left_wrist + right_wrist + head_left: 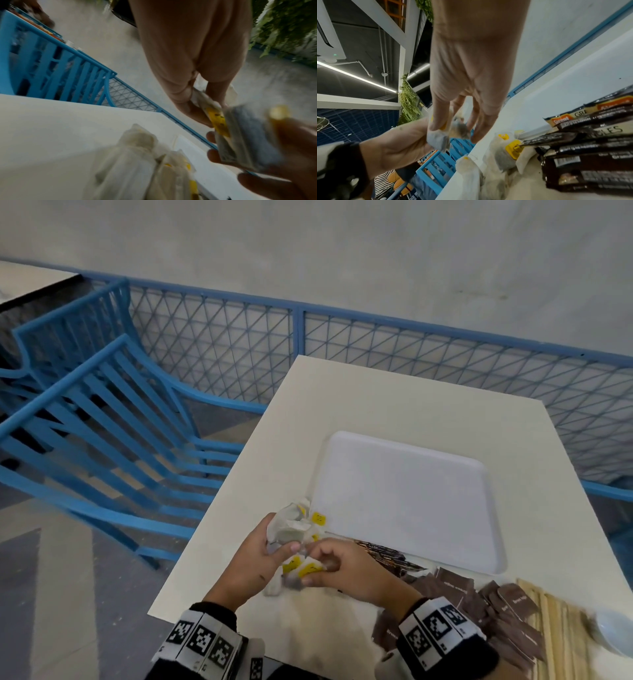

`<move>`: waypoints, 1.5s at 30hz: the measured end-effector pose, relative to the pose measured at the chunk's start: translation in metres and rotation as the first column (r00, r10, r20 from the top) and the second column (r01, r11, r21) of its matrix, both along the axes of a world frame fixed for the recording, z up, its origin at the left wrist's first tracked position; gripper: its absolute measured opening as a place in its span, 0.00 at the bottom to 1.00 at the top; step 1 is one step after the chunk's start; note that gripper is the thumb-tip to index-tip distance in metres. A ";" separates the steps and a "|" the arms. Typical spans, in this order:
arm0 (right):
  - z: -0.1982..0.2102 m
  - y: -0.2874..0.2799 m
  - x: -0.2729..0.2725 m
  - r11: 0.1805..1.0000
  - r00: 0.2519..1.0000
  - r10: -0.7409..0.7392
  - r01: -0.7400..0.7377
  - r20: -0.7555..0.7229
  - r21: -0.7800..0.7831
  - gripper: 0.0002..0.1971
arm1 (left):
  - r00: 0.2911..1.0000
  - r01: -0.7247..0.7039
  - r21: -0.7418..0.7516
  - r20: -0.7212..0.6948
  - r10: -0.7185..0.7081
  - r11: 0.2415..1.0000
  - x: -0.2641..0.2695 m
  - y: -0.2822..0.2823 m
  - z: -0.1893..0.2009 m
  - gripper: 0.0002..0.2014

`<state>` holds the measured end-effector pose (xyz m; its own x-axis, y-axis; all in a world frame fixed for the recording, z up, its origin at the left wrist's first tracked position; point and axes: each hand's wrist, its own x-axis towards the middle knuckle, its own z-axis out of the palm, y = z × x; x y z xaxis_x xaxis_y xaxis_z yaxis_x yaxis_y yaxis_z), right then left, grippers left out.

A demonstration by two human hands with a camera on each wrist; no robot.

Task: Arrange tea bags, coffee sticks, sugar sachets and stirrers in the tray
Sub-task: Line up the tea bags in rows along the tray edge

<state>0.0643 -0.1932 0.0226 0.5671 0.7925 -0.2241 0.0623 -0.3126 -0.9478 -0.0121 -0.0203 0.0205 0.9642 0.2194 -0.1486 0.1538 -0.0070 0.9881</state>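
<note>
Paper tea bags [291,529] with yellow tags are bunched between both hands at the near left of the table [394,405], probably to square them into one stack before laying them down. Left hand [253,559] has its fingers curled round a small bundle; right hand [346,570] pinches a bag at its yellow tag with thumb and fingertips, likely passing it across. More bags lie loose beneath. To the right, dark coffee sticks [387,554], brown sachets [507,607] and wooden stirrers [555,635] wait in separate heaps, kept sorted by kind. Beyond the hands, the white tray [404,494] holds nothing yet.
</note>
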 end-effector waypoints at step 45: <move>0.017 -0.102 0.070 0.853 0.745 -0.365 0.508 -0.558 0.120 0.08 | 0.993 -0.106 -0.050 -0.060 0.103 0.993 0.023 -0.072 0.028 0.19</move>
<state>0.1340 -0.2950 0.0392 0.7282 0.5529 -0.4051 -0.5221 0.0644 -0.8505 0.0113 -0.0923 0.0481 0.9259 0.3090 -0.2171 0.2074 0.0644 0.9761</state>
